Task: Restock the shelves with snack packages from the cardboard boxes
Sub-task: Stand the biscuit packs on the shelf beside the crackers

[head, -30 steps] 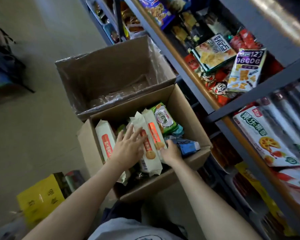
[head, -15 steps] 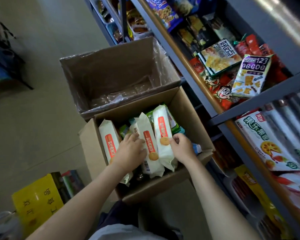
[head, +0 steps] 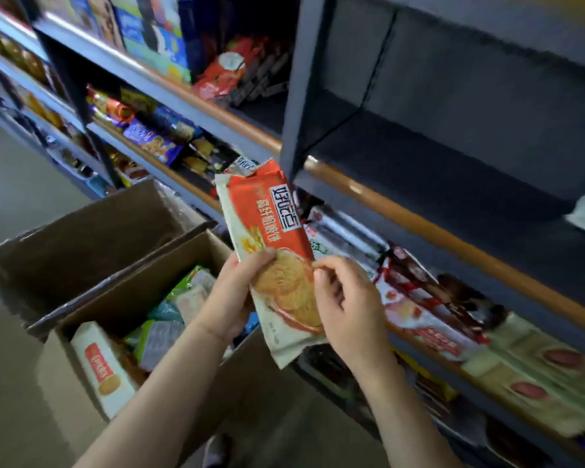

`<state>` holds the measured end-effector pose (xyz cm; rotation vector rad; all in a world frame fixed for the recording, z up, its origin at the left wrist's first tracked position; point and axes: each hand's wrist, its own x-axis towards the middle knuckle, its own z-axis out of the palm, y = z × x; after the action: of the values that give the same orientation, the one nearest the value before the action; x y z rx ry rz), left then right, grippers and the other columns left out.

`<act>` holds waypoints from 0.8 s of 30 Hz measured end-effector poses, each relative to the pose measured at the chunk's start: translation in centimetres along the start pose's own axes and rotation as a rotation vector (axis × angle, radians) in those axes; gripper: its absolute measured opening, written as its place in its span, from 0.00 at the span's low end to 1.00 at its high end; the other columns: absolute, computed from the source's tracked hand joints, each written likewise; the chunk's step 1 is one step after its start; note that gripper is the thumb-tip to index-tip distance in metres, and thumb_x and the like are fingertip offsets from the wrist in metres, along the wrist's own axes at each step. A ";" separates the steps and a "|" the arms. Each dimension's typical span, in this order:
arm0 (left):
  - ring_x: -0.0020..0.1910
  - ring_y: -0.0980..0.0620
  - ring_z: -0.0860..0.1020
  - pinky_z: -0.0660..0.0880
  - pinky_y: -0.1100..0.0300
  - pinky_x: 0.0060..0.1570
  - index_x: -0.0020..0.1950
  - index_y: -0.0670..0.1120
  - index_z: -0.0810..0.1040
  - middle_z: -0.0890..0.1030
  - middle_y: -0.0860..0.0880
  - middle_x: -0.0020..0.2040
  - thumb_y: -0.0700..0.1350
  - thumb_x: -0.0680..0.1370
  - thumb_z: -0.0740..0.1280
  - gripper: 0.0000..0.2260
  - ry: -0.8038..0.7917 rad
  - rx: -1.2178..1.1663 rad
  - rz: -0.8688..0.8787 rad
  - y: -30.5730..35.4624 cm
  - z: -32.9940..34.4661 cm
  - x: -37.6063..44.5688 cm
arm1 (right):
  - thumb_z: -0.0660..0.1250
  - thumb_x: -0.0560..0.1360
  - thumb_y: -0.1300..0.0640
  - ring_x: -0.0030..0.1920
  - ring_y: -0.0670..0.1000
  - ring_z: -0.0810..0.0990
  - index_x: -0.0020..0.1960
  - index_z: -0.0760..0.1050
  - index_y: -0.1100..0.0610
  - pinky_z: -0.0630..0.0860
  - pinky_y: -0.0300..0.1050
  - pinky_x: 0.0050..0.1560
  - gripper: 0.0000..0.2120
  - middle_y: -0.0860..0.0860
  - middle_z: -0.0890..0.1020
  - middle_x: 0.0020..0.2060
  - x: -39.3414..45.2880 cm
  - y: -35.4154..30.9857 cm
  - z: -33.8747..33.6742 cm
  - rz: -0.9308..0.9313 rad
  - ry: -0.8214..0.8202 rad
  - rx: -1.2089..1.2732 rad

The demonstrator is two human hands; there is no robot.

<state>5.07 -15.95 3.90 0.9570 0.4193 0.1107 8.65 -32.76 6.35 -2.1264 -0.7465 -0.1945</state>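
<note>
Biscuit package (head: 271,244), frame centre, above the cardboard box (head: 217,251): left hand (head: 232,295) and right hand (head: 347,298) grip its lower edges. Probably light, crinkly, breakable; best held by edges.

Dark shelves (head: 419,228) stocked with snack packs (head: 429,332), cardboard boxes (head: 81,383) on floor (head: 11,417)

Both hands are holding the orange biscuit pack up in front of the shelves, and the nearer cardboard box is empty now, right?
Not quite. The head view shows both the left hand and right hand holding the orange biscuit pack in front of the shelves, but the nearer cardboard box is not empty: it still has snack packages in it, including a white pack with an orange label.
</note>
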 end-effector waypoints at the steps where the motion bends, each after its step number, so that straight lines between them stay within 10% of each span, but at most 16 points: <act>1: 0.58 0.39 0.83 0.80 0.44 0.59 0.64 0.45 0.78 0.84 0.40 0.59 0.49 0.72 0.70 0.21 -0.024 -0.015 -0.026 0.0 2.2 -0.3 | 0.62 0.82 0.55 0.44 0.44 0.77 0.55 0.74 0.52 0.72 0.33 0.42 0.04 0.47 0.77 0.47 -0.3 0.7 -2.6 0.061 0.081 0.036; 6: 0.57 0.39 0.83 0.78 0.43 0.60 0.62 0.46 0.79 0.84 0.40 0.59 0.49 0.75 0.72 0.17 -0.181 0.046 -0.018 -0.8 14.0 -2.0 | 0.62 0.82 0.50 0.42 0.37 0.80 0.57 0.71 0.47 0.72 0.29 0.35 0.05 0.49 0.79 0.51 -2.2 3.2 -13.3 0.490 0.055 0.517; 10: 0.57 0.41 0.84 0.80 0.45 0.59 0.63 0.44 0.79 0.84 0.41 0.59 0.53 0.74 0.68 0.21 -0.305 0.156 -0.033 -2.8 22.2 -3.3 | 0.66 0.77 0.41 0.55 0.41 0.83 0.66 0.72 0.45 0.78 0.41 0.56 0.19 0.43 0.84 0.56 -5.3 5.4 -19.5 0.569 -0.031 0.718; 17: 0.52 0.51 0.85 0.79 0.53 0.57 0.61 0.46 0.80 0.87 0.48 0.53 0.57 0.80 0.66 0.17 -0.447 0.483 0.076 -7.9 31.7 -6.0 | 0.71 0.75 0.43 0.48 0.47 0.85 0.60 0.71 0.52 0.79 0.44 0.47 0.20 0.49 0.84 0.52 -9.3 9.4 -28.0 0.650 0.424 0.619; 24: 0.53 0.45 0.85 0.81 0.46 0.58 0.65 0.47 0.76 0.85 0.43 0.56 0.51 0.77 0.73 0.18 -0.498 0.539 0.193 -9.7 36.4 -4.6 | 0.66 0.79 0.44 0.50 0.39 0.80 0.63 0.69 0.50 0.75 0.28 0.40 0.17 0.39 0.79 0.51 -9.1 11.6 -33.4 0.482 0.483 0.362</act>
<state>14.32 -50.79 15.72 1.5074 -0.1174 -0.0731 12.03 -67.85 15.87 -1.7483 0.0224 -0.2740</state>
